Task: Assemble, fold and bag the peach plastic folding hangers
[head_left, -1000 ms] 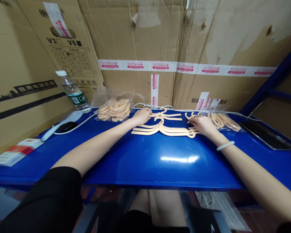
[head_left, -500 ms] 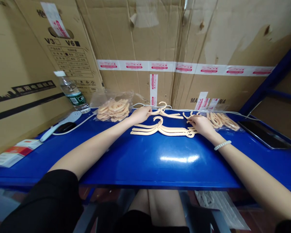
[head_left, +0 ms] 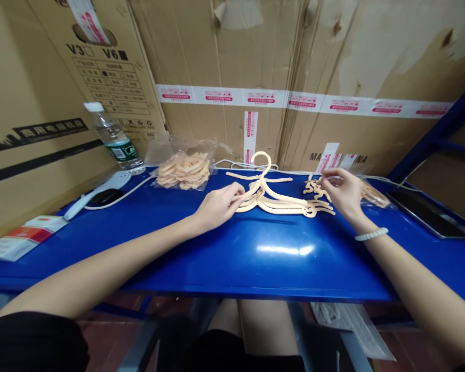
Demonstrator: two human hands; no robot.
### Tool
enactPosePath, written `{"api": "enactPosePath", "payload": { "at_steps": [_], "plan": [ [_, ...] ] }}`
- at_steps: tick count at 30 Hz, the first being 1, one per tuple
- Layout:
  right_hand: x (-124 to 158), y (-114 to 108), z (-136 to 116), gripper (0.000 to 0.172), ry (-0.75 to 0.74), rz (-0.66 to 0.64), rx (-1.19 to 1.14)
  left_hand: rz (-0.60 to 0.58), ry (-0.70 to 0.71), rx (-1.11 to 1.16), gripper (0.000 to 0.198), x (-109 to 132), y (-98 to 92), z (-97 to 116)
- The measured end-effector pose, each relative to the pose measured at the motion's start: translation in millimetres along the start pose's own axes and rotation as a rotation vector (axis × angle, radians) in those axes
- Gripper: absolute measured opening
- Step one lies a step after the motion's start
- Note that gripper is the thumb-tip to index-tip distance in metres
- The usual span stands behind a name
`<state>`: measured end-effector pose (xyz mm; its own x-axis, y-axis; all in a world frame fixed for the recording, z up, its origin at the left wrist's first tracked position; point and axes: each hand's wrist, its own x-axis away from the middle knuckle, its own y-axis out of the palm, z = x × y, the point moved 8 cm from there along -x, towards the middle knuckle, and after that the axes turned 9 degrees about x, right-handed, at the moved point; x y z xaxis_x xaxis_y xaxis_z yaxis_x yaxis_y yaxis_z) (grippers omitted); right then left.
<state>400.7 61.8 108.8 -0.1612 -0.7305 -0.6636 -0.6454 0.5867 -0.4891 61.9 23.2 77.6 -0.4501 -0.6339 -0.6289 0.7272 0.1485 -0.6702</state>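
A peach-coloured clothes hanger [head_left: 281, 196] is raised over the table, its hook pointing up. My left hand [head_left: 219, 206] is closed on the left arm of this hanger. Under it lies a stack of matching hangers [head_left: 281, 210], partly covered, with small hooked parts at the right end. Another hanger [head_left: 281, 180] lies just behind. My right hand [head_left: 343, 191], fingertips pinched, hovers beside a small pile of curved peach pieces [head_left: 313, 188]. Whatever sits between those fingertips is too small to make out.
Behind the hangers lie a clear bag of peach parts [head_left: 186, 170] on the left and another bag [head_left: 374, 195] on the right. A water bottle [head_left: 120, 144], a red-and-white box [head_left: 25, 236] and a white cable stand left. A dark phone [head_left: 430, 212] lies right. Cardboard [head_left: 217, 129] walls the back.
My left hand has come forward, bringing a hanger from the back over the stack. My right hand has lifted slightly and shifted right from the small pieces. The view has tilted slightly.
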Motion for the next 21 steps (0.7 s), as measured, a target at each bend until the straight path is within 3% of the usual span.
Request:
{"api": "enactPosePath", "payload": {
  "at_steps": [5, 13, 21],
  "plan": [
    [13, 5, 1, 0.030, 0.278, -0.051, -0.446, 0.107, 0.032, 0.020, 0.006, 12, 0.8, -10],
    [27, 34, 5, 0.053, 0.424, -0.288, -0.622, 0.125, -0.024, 0.081, 0.003, 12, -0.8, -17],
    [32, 42, -1, 0.037, 0.474, -0.469, -0.631, 0.122, -0.030, 0.101, 0.011, 14, -0.8, -16]
  ]
}}
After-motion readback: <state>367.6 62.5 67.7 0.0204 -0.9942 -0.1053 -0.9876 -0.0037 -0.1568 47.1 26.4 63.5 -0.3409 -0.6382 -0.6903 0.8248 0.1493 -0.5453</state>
